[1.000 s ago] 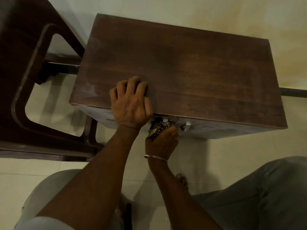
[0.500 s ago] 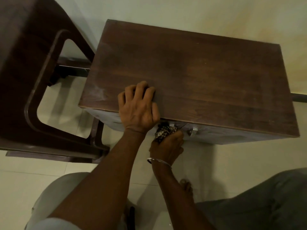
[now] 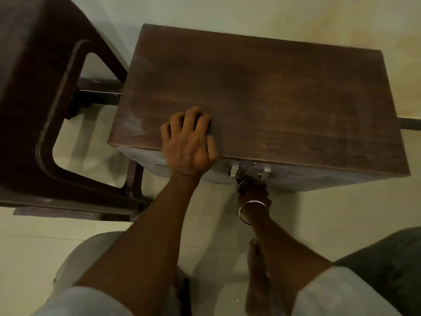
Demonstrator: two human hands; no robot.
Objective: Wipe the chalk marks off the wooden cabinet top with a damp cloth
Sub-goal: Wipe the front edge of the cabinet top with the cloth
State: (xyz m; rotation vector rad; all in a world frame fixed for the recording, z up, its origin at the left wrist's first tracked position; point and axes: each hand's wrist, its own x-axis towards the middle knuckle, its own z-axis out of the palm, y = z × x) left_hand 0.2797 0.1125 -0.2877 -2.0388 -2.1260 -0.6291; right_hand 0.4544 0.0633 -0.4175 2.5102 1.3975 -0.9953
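The dark wooden cabinet top (image 3: 273, 94) fills the middle of the view, with faint pale chalk smears (image 3: 136, 124) near its front left corner. My left hand (image 3: 188, 144) rests on the front edge of the top, fingers bent over the wood. Below the edge, my right hand (image 3: 255, 192) grips a dark patterned cloth (image 3: 245, 182) against the cabinet front, just under two metal handles (image 3: 234, 171). A metal bangle sits on that wrist. Most of the cloth is hidden in the hand.
A dark plastic chair (image 3: 45, 110) stands close on the left of the cabinet. A pale wall lies behind the cabinet. Light floor tiles (image 3: 319, 213), my knees and a bare foot (image 3: 257, 265) fill the lower view.
My right hand with the cloth has moved right and down along the cabinet front, uncovering both handles. The left hand stays on the front edge. The view has shifted a little.
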